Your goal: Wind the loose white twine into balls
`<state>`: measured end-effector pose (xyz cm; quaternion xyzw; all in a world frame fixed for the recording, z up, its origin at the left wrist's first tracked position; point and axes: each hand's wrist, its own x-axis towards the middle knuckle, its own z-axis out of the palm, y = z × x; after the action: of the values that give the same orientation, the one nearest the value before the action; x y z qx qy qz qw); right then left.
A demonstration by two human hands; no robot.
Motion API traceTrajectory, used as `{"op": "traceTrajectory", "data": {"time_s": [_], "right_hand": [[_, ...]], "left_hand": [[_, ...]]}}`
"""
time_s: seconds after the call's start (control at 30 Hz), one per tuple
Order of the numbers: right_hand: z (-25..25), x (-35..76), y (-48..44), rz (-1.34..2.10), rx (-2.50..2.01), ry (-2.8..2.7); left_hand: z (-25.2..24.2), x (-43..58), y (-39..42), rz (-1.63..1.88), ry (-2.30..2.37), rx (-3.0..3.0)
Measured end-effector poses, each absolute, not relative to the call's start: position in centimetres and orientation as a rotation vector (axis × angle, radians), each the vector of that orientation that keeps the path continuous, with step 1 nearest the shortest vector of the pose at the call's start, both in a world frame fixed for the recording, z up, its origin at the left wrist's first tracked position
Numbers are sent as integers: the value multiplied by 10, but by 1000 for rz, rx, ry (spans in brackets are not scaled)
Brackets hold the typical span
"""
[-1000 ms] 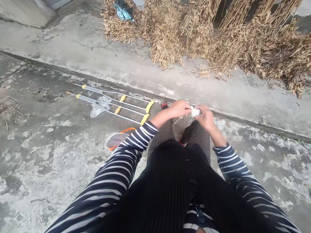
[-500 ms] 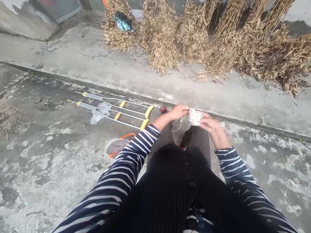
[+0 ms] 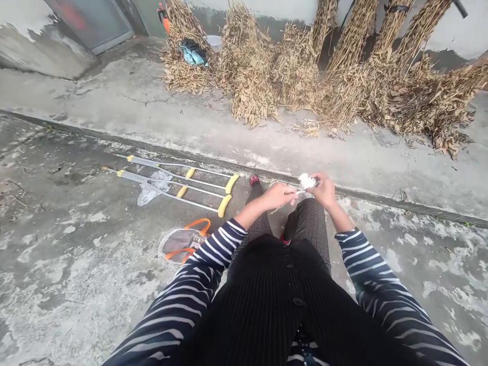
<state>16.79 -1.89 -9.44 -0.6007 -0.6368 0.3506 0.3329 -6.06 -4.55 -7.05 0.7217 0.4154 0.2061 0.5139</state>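
Note:
My right hand [image 3: 324, 189] pinches a crumpled white wad [image 3: 307, 181] at its fingertips, above the edge of a concrete step. My left hand [image 3: 278, 196] lies just to the left of the wad, its fingers closed. A thin white strand [image 3: 297, 191] seems to run from the wad to those fingertips. What the wad is made of is too small to tell. Both forearms reach out from dark-and-white striped sleeves, above my dark ribbed trousers.
Two metal crutches with yellow grips [image 3: 179, 185] lie on the concrete to my left, over a clear plastic bag [image 3: 151, 193]. Below them is a bag with orange handles [image 3: 182, 244]. Bundles of dried plants [image 3: 297, 76] lean against the wall beyond the step [image 3: 244, 170].
My hands have drawn slightly apart, and the white wad now sits at my right fingertips instead of between both hands. The view has tilted up, showing more of the wall.

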Motion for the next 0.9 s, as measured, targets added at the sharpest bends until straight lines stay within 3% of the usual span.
{"op": "traceTrajectory", "data": {"time_s": [0.2,0.3,0.57,0.73,0.9], "right_hand": [[-77,149,-53,1682,-1253,-1399],[-61,151,-56,1777,-1183,-1150],[-50,161,-30,1308,-1382,-888],[-59,164,-26,670,-1767,-1404],[-67,150,-42,728,-1718,-1795]], "left_hand": [[-57,-58,-2,561,991,2152],[-72,-55,-2,598,1009,1971],[-112,-59,-54,408,1079,1715],[-76,-61,-55,391,1052,1866],[-30,-60,-18,535,1051,2384]]}}
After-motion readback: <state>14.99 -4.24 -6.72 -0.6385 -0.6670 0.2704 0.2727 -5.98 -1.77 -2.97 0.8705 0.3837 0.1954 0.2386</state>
